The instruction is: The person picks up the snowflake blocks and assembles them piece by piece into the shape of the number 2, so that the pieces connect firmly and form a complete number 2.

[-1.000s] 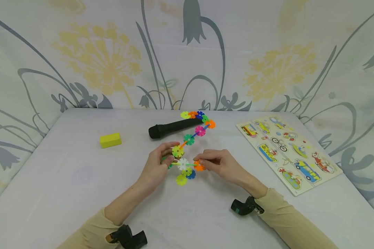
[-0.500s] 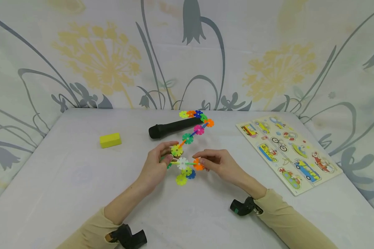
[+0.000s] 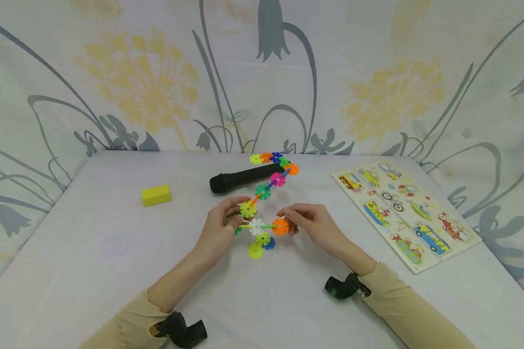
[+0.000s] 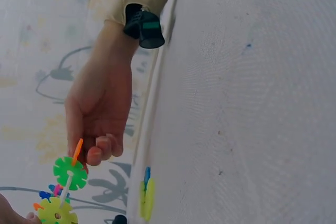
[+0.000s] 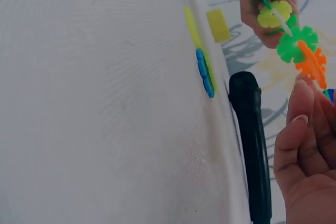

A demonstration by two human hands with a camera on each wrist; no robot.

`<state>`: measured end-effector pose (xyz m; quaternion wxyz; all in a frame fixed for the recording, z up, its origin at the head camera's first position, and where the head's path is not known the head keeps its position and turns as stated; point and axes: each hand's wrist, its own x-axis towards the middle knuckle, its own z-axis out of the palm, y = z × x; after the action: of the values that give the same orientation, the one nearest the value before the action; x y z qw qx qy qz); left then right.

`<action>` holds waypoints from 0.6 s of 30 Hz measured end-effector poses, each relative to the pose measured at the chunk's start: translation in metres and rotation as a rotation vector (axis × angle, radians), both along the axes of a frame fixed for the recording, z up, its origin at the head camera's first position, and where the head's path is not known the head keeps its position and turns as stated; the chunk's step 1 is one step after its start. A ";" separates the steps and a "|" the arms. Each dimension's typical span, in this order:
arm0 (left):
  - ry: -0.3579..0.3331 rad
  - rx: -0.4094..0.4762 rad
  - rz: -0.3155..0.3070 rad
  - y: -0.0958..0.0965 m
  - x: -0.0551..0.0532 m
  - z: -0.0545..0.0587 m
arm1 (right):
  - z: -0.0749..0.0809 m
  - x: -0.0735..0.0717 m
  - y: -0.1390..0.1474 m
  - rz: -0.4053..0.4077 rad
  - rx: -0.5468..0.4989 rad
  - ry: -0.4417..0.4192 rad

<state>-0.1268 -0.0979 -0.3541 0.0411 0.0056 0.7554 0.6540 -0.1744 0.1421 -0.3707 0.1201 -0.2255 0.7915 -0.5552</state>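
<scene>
My left hand (image 3: 218,230) pinches a chain of colourful notched plastic discs near a yellow disc (image 3: 248,209). From there the chain runs away and right through a green disc (image 3: 263,192) and a pink disc (image 3: 278,179), then curls left. Its near branch holds a white disc (image 3: 257,226) and ends in an orange disc (image 3: 281,226). My right hand (image 3: 316,225) is right beside that orange disc, thumb lifted off its face, fingertips near its edge. In the right wrist view the fingers are loosely bent by the orange disc (image 5: 313,64).
Loose yellow (image 3: 255,251) and blue (image 3: 269,243) discs lie on the table below the chain. A black microphone (image 3: 240,179) lies behind it. To the left sits a yellow block (image 3: 156,196); to the right, a picture puzzle board (image 3: 403,213). Patterned cloth hangs behind.
The right thumb and index finger, which pinched the orange disc, have moved up off it. The chain's far end has shifted slightly left. The left hand keeps its hold.
</scene>
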 end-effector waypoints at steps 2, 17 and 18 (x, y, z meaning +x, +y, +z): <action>0.007 0.004 -0.004 0.000 0.000 0.000 | -0.002 -0.002 -0.001 -0.048 -0.009 -0.049; 0.011 -0.007 0.007 -0.001 0.001 0.002 | -0.016 -0.005 -0.025 0.049 0.280 0.075; 0.011 -0.006 0.010 -0.002 0.000 0.002 | -0.017 -0.004 -0.026 0.050 0.292 0.073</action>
<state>-0.1266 -0.0996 -0.3519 0.0336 0.0054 0.7575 0.6520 -0.1785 0.1160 -0.3874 0.1365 -0.2455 0.8618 -0.4224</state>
